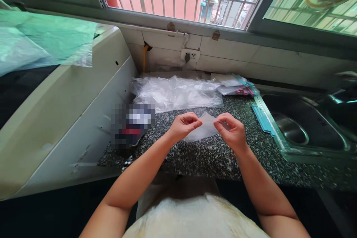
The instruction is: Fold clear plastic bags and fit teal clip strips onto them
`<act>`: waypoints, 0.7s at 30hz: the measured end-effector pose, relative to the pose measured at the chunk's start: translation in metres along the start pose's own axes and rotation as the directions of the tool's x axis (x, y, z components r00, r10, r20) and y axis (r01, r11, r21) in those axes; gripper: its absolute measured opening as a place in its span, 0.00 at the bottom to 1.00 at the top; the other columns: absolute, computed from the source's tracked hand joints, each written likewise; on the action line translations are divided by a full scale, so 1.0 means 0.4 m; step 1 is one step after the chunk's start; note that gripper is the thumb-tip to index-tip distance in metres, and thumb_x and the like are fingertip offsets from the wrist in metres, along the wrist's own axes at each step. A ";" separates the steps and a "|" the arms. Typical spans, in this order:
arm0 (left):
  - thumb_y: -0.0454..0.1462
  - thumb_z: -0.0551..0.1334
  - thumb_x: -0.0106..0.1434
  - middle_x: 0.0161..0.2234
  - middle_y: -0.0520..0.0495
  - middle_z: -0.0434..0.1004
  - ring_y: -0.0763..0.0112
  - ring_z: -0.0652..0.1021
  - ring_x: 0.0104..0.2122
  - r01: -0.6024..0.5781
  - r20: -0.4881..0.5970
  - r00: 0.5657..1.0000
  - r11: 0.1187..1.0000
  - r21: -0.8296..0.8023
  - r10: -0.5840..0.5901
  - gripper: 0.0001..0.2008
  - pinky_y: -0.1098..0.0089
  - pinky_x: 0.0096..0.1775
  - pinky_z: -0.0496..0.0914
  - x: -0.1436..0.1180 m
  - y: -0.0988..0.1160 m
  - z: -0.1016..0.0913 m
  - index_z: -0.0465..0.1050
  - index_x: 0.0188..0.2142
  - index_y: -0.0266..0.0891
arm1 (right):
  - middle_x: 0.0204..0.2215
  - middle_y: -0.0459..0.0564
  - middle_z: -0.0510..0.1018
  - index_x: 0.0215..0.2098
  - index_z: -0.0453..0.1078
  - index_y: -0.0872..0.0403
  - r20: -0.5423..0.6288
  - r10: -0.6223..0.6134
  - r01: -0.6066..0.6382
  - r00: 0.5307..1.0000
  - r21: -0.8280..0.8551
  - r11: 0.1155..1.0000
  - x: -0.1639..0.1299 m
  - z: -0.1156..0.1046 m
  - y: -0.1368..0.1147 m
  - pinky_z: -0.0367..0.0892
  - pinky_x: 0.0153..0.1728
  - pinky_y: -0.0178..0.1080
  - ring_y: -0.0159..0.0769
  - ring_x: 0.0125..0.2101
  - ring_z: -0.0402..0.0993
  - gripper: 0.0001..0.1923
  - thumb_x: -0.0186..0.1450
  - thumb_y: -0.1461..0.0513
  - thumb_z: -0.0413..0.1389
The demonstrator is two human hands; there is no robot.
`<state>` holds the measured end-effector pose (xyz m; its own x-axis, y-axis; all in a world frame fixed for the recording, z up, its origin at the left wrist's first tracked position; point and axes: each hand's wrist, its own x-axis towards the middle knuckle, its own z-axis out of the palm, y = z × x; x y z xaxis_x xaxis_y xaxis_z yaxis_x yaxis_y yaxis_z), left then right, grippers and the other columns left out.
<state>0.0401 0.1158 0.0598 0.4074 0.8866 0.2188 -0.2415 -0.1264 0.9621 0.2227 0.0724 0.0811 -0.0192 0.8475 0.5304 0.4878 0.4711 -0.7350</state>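
Hands, left [182,125] and right [231,131], pinch small clear bag [205,125] above speckled counter [206,156].

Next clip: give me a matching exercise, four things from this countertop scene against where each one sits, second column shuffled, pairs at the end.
Things:
1. small clear bag
2. crumpled plastic sheet
3. wall socket
4. steel sink

Places:
A. on the tiled wall under the window
B. set into the counter at the right
C. pinched between the left hand and the right hand
D. lying on the speckled counter near the wall, beyond the hands

Pairs: 1-C, 2-D, 3-A, 4-B
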 end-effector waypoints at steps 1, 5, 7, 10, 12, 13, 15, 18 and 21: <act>0.45 0.69 0.49 0.23 0.51 0.67 0.77 0.67 0.25 0.027 0.005 1.000 0.999 -0.018 -0.027 0.14 0.72 0.28 0.60 -0.001 0.000 0.003 0.74 0.21 0.35 | 0.26 0.46 0.72 0.25 0.69 0.52 -0.004 0.003 -0.003 1.000 0.004 1.000 0.000 -0.002 0.000 0.64 0.34 0.38 0.33 0.30 0.68 0.06 0.60 0.61 0.57; 0.46 0.70 0.47 0.23 0.52 0.67 0.77 0.67 0.25 0.146 0.055 0.988 0.987 -0.071 -0.143 0.16 0.73 0.28 0.60 -0.006 0.000 0.010 0.75 0.22 0.34 | 0.27 0.47 0.72 0.26 0.69 0.53 -0.010 0.061 -0.060 0.998 0.054 0.997 0.000 -0.014 0.001 0.63 0.31 0.37 0.33 0.30 0.68 0.06 0.60 0.60 0.57; 0.47 0.70 0.46 0.23 0.51 0.68 0.77 0.67 0.25 0.179 0.084 0.982 0.980 -0.084 -0.172 0.16 0.73 0.28 0.60 -0.007 0.002 0.010 0.75 0.22 0.34 | 0.26 0.46 0.71 0.26 0.69 0.53 0.003 0.086 -0.086 0.996 0.085 0.993 0.000 -0.017 0.000 0.63 0.30 0.36 0.32 0.29 0.67 0.07 0.59 0.59 0.57; 0.47 0.71 0.45 0.24 0.51 0.69 0.77 0.68 0.26 0.195 0.103 0.978 0.974 -0.116 -0.183 0.17 0.73 0.29 0.62 -0.007 0.009 0.008 0.75 0.23 0.34 | 0.25 0.46 0.70 0.25 0.69 0.54 0.042 0.106 -0.110 0.993 0.099 0.989 -0.001 -0.016 -0.007 0.62 0.29 0.35 0.31 0.28 0.67 0.08 0.59 0.59 0.57; 0.48 0.71 0.44 0.24 0.52 0.70 0.77 0.68 0.26 0.175 0.084 0.983 0.975 -0.137 -0.165 0.18 0.73 0.30 0.63 -0.006 0.014 0.006 0.74 0.24 0.34 | 0.24 0.46 0.70 0.25 0.69 0.54 0.061 0.112 -0.117 0.992 0.093 0.989 -0.001 -0.010 -0.012 0.62 0.29 0.35 0.31 0.27 0.66 0.08 0.59 0.58 0.57; 0.48 0.71 0.44 0.23 0.52 0.70 0.77 0.68 0.25 0.156 0.065 0.987 0.977 -0.142 -0.148 0.18 0.74 0.29 0.63 -0.005 0.016 0.005 0.74 0.24 0.35 | 0.24 0.46 0.70 0.25 0.69 0.54 0.069 0.113 -0.119 0.991 0.090 0.989 -0.002 -0.006 -0.014 0.62 0.29 0.35 0.31 0.27 0.66 0.08 0.59 0.58 0.57; 0.49 0.71 0.44 0.23 0.52 0.70 0.77 0.68 0.25 0.116 0.025 0.993 0.983 -0.142 -0.114 0.19 0.74 0.28 0.62 -0.004 0.017 0.003 0.74 0.24 0.35 | 0.24 0.46 0.70 0.25 0.68 0.54 0.086 0.111 -0.118 0.990 0.080 0.990 -0.002 0.001 -0.017 0.62 0.29 0.35 0.31 0.27 0.66 0.08 0.59 0.58 0.57; 0.48 0.70 0.47 0.23 0.51 0.69 0.76 0.68 0.25 0.054 -0.026 0.998 0.994 -0.100 -0.057 0.17 0.74 0.27 0.62 -0.004 0.015 0.003 0.74 0.24 0.35 | 0.24 0.45 0.70 0.25 0.68 0.53 0.112 0.108 -0.114 0.988 0.057 0.992 -0.003 0.010 -0.018 0.62 0.29 0.35 0.31 0.27 0.67 0.08 0.59 0.58 0.56; 0.46 0.68 0.50 0.22 0.52 0.67 0.77 0.66 0.24 0.002 -0.067 0.998 0.999 -0.054 -0.006 0.15 0.74 0.27 0.62 -0.006 0.013 0.003 0.73 0.21 0.36 | 0.24 0.46 0.71 0.25 0.68 0.53 0.119 0.117 -0.124 0.986 0.049 0.991 -0.003 0.013 -0.018 0.62 0.29 0.35 0.31 0.27 0.66 0.09 0.59 0.57 0.56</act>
<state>0.0390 0.1126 0.0646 0.3485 0.9153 0.2020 -0.2880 -0.1005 0.9523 0.2145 0.0692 0.0834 -0.0658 0.9199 0.3865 0.4430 0.3740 -0.8148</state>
